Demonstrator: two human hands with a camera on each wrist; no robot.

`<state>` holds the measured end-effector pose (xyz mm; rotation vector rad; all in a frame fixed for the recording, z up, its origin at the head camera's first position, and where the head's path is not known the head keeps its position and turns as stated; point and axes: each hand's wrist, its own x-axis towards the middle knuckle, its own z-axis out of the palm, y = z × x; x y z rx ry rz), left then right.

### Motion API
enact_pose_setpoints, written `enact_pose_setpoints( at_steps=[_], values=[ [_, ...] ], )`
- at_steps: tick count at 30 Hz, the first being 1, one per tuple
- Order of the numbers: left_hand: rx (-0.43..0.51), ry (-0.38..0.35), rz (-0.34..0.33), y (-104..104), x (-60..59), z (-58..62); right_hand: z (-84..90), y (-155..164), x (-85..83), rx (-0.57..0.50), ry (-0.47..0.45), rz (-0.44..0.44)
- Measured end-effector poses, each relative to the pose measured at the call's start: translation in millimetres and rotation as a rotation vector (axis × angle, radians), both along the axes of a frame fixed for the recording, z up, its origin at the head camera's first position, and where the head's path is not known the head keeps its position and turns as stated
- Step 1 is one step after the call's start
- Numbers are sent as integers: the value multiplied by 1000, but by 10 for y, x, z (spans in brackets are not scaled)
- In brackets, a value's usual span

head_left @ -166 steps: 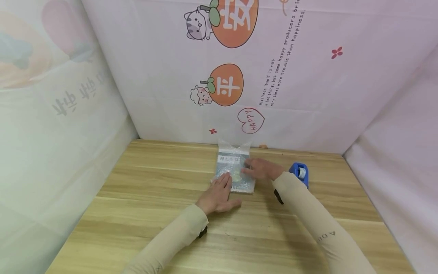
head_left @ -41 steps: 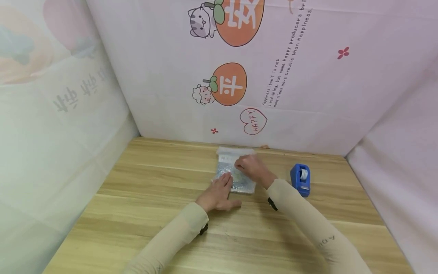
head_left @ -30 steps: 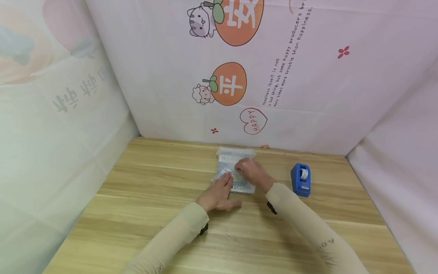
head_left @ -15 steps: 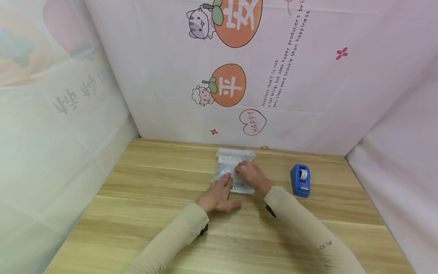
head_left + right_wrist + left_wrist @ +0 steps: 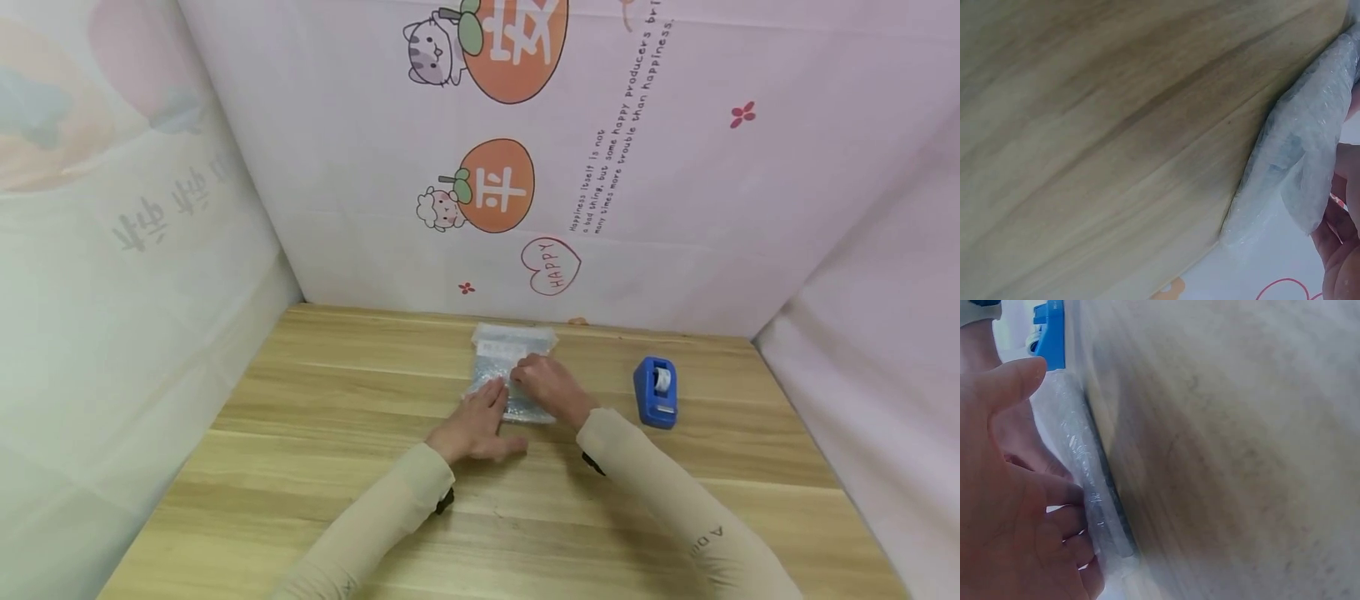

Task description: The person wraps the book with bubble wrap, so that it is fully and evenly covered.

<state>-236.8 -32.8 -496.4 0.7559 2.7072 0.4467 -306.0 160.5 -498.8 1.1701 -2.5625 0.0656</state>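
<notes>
A book (image 5: 491, 367) with a blue-grey cover and a white title band lies flat in clear bubble wrap (image 5: 517, 332) near the back of the table. My left hand (image 5: 472, 425) rests its outstretched fingers on the near left part of the wrapped book, thumb spread to the right. Over its right half, my right hand (image 5: 551, 387) pinches the bubble wrap with curled fingers. The right wrist view shows a folded flap of bubble wrap (image 5: 1307, 181) coming up to those fingers (image 5: 1329, 244). What lies under the right palm is hidden.
To the right of the book stands a blue tape dispenser (image 5: 656, 392) with a roll of tape. A printed white cloth (image 5: 660, 275) hangs right behind the table's back edge, with more cloth at both sides. Bare wood (image 5: 337, 392) extends left of the book.
The far end of the bubble wrap, earlier sticking up, is now folded down over the book. My right hand changed from spread to pinching and slid slightly nearer. The left hand stayed put.
</notes>
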Motion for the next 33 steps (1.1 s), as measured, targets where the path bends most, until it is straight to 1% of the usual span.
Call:
enact_pose_setpoints(
  at_steps=[3, 6, 8, 10, 12, 15, 18, 21, 23, 25, 29, 33],
  values=[
    [15, -31, -17, -22, -54, 22, 16, 3, 25, 21, 5, -5],
    [48, -103, -44, -65, -143, 61, 36, 0, 60, 43, -5, -13],
    [77, -166, -64, -106, -208, 117, 51, -7, 90, 58, -28, -22],
    [97, -221, -87, -160, -269, 189, 60, -13, 130, 75, -83, -44],
    [109, -260, -105, -220, -330, 261, 68, -20, 176, 96, -147, -75],
    [102, -287, -136, -316, -416, 350, 84, -37, 255, 99, -254, -121],
    [109, -297, -165, -393, -506, 433, 95, -60, 318, 109, -337, -169],
    [128, -271, -186, -434, -588, 505, 113, -83, 370, 156, -398, -227],
    [125, -225, -204, -434, -635, 527, 123, -96, 401, 201, -410, -256],
    [110, -179, -225, -417, -669, 521, 122, -102, 426, 237, -390, -264],
    [50, -98, -275, -373, -716, 431, 105, -97, 476, 269, -309, -253],
    [-19, -25, -315, -343, -747, 306, 92, -70, 494, 285, -223, -221]
  ],
)
